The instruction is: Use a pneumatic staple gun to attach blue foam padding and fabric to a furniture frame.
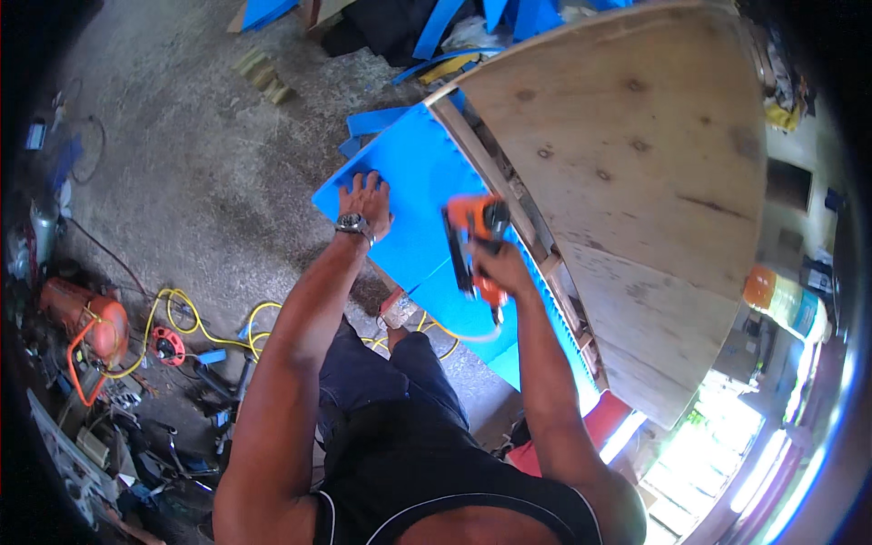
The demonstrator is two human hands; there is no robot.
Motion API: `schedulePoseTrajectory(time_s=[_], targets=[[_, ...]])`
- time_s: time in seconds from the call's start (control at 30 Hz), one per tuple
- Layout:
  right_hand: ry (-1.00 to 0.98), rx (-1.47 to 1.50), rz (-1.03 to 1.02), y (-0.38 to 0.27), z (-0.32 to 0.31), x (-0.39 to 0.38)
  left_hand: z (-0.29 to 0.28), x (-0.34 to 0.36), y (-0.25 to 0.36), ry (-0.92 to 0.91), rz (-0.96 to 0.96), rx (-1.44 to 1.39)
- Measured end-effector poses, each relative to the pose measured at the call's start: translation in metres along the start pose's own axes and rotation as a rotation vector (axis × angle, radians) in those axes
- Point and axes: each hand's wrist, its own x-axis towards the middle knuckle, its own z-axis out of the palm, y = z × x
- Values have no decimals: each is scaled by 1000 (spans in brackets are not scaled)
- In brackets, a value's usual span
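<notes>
My left hand (363,204), a watch on its wrist, presses flat on a bright blue panel (409,163), fingers slightly apart. My right hand (498,268) grips an orange and black nail gun (477,218) over the same panel, close to its right edge; the gun is a little blurred, and whether it touches the panel I cannot tell. A pale hose (472,336) runs from the gun's lower end. Along the panel's right edge is a wooden frame strip (472,136) with gaps, beside a large curved plywood board (636,182).
An orange air compressor (86,322) with a coiled yellow hose (177,300) and clutter lies at left. Blue offcuts (436,27) and dark material lie at the top. A large plastic bottle (786,304) stands at right. My legs (381,372) are below the panel.
</notes>
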Motion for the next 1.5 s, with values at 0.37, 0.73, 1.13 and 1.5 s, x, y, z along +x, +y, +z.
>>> schedulePoseTrajectory(time_s=[0.37,0.73,1.13,1.5], targets=[[85,461,367,103,99,-136,-4,136,34,294,241,71],[226,488,-62,22,46,-51,-14,139,41,196,159,35],[208,736,-10,-82,23,123,88,-49,-22,183,153,-89],[321,470,-109,-90,45,137,57,-49,-20,88,108,-52]])
